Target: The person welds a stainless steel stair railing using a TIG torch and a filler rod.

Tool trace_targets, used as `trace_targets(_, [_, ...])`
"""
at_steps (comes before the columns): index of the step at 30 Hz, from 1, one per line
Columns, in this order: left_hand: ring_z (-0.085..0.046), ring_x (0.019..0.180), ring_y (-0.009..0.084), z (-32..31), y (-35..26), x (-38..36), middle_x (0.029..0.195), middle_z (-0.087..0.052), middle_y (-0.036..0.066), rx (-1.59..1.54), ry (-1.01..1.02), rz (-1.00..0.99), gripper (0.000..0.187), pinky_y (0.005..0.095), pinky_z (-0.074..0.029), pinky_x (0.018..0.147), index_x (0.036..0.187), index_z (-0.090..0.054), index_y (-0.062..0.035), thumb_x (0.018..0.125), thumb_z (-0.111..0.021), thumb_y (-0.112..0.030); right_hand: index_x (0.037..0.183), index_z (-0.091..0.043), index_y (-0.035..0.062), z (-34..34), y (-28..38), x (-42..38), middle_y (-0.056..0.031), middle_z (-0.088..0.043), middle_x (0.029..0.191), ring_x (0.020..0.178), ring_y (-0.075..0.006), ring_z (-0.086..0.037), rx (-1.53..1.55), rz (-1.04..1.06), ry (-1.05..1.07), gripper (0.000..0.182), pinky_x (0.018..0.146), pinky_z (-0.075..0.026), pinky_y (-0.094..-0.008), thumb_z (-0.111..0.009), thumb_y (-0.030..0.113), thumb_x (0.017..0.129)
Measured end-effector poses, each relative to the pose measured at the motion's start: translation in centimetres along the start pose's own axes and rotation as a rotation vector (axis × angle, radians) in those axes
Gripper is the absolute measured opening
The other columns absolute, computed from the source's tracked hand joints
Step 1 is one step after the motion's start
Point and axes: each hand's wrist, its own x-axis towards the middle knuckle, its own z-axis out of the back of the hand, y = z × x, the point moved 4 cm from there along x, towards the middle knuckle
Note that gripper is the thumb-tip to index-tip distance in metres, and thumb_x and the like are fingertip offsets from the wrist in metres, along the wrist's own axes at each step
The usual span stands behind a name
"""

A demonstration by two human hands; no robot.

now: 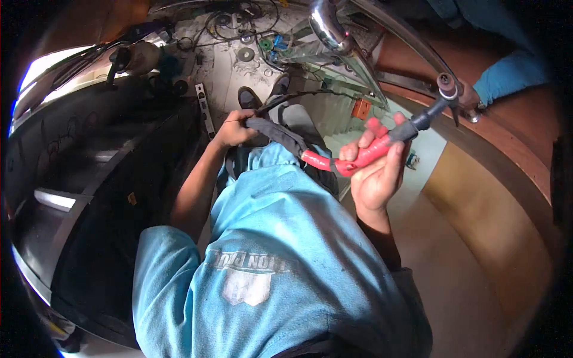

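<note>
A TIG welding torch with a red handle (373, 153) lies across my right hand (377, 173). My right fingers are curled around the handle, palm up. The torch's dark head (439, 107) points up and right, close to a curved metal rail. From the handle's lower end a black fabric-sleeved cable (277, 132) runs left across my lap. My left hand (236, 127) is closed around that sleeve. Red wrapping on the handle looks worn near my right fingers.
Polished metal tubing (328, 27) crosses the upper right. A spirit level (205, 110) lies left of my shoes (248, 97). Loose cables and a disc (245, 54) lie on the dusty floor. A dark step-like frame (77, 197) stands left. Blue cloth (513, 74) shows at right.
</note>
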Motion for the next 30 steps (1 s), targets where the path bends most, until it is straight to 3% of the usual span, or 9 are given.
trace_targets(2, [-0.058,0.081,0.0107,1.1,5.4,0.4,0.083,-0.063,0.001,-0.048,0.107,0.022,0.025,0.0286,-0.049,0.072,0.098,-0.066,0.0037,0.073,-0.071,-0.001,0.149,-0.033,0.0186,-0.1,-0.9,-0.7,-0.0095,-0.06,0.107,0.074,-0.0221,-0.06,0.093,-0.023,0.057,0.05,0.065,-0.051,-0.0416,-0.041,0.043,0.106])
trace_targets(3, [-0.06,0.081,0.0128,1.0,2.7,-1.5,0.08,-0.065,0.003,-0.121,-0.219,0.004,0.023,0.0308,-0.05,0.075,0.095,-0.068,0.0032,0.073,-0.07,-0.002,0.149,-0.033,0.0186,-0.4,-1.3,-1.1,-0.0098,-0.06,0.108,0.074,-0.0224,-0.06,0.13,-0.031,0.065,0.05,0.065,-0.051,-0.0419,-0.042,0.042,0.105])
trace_targets(6, [-0.058,0.115,0.0219,2.4,2.5,-1.3,0.121,-0.06,0.015,0.245,0.157,0.085,0.052,0.038,-0.047,0.102,0.124,-0.054,0.0016,0.077,-0.076,-0.004,0.148,-0.034,0.0192,-1.7,-1.9,-1.4,-0.0115,-0.061,0.109,0.076,-0.0234,-0.061,0.226,-0.036,0.046,0.05,0.066,-0.052,-0.0427,-0.046,0.038,0.103])
trace_targets(8, [-0.059,0.112,0.0215,2.4,9.6,-0.8,0.117,-0.061,0.013,0.277,0.058,-0.021,0.05,0.0377,-0.047,0.1,0.124,-0.053,0.0015,0.079,-0.074,-0.003,0.146,-0.036,0.0191,-1.5,-2.4,-1.1,-0.0136,-0.06,0.114,0.077,-0.0235,-0.062,0.182,-0.004,0.006,0.049,0.066,-0.053,-0.0425,-0.05,0.038,0.102])
trace_targets(11, [-0.061,0.089,0.0132,0.7,3.2,-2.0,0.097,-0.066,0.005,-0.051,-0.074,-0.008,0.03,0.0303,-0.051,0.081,0.105,-0.066,0.0016,0.075,-0.071,-0.002,0.119,-0.036,0.0116,-2.7,-0.9,-0.9,-0.0162,-0.059,0.106,0.065,-0.0242,-0.061,0.143,0.03,-0.059,0.036,0.059,-0.053,-0.0386,-0.057,0.032,0.098])
trace_targets(20, [-0.052,0.072,0.0092,-0.2,0.9,2.4,0.075,-0.055,-0.002,0.025,0.055,-0.101,0.016,0.0282,-0.043,0.062,0.084,-0.061,0.0006,0.07,-0.067,-0.004,0.131,-0.028,0.0124,-2.8,-1.1,-0.1,-0.0172,-0.057,0.109,0.056,-0.0174,-0.056,-0.06,0.306,0.01,0.037,0.053,-0.052,-0.033,-0.05,0.028,0.106])
trace_targets(24, [-0.055,0.072,0.0103,-0.3,-3.6,0.3,0.072,-0.059,0.004,0.094,-0.005,-0.164,0.017,0.0298,-0.046,0.063,0.087,-0.066,0.0014,0.073,-0.067,-0.007,0.139,-0.02,0.0169,-2.8,-1.1,-0.2,-0.0182,-0.057,0.111,0.053,-0.0157,-0.054,-0.058,0.329,-0.099,0.045,0.049,-0.05,-0.031,-0.047,0.033,0.107])
trace_targets(26, [-0.059,0.071,0.0142,-0.9,3.1,2.8,0.074,-0.064,0.008,0.197,0.014,-0.365,0.02,0.0331,-0.048,0.063,0.088,-0.067,0.002,0.072,-0.07,-0.011,0.145,-0.015,0.0189,-2.7,-0.6,0.2,-0.0182,-0.058,0.109,0.051,-0.0152,-0.053,-0.058,0.34,-0.142,0.053,0.046,-0.048,-0.0299,-0.048,0.036,0.106])
trace_targets(30, [-0.062,0.072,0.0227,-2.9,0.4,3.7,0.078,-0.067,0.015,0.178,0.221,-0.198,0.032,0.0374,-0.05,0.068,0.093,-0.067,0.0012,0.068,-0.074,-0.017,0.151,-0.011,0.0194,-3.0,0.0,0.7,-0.0169,-0.057,0.106,0.051,-0.0115,-0.049,-0.216,0.393,-0.1,0.065,0.047,-0.046,-0.0262,-0.053,0.036,0.104])
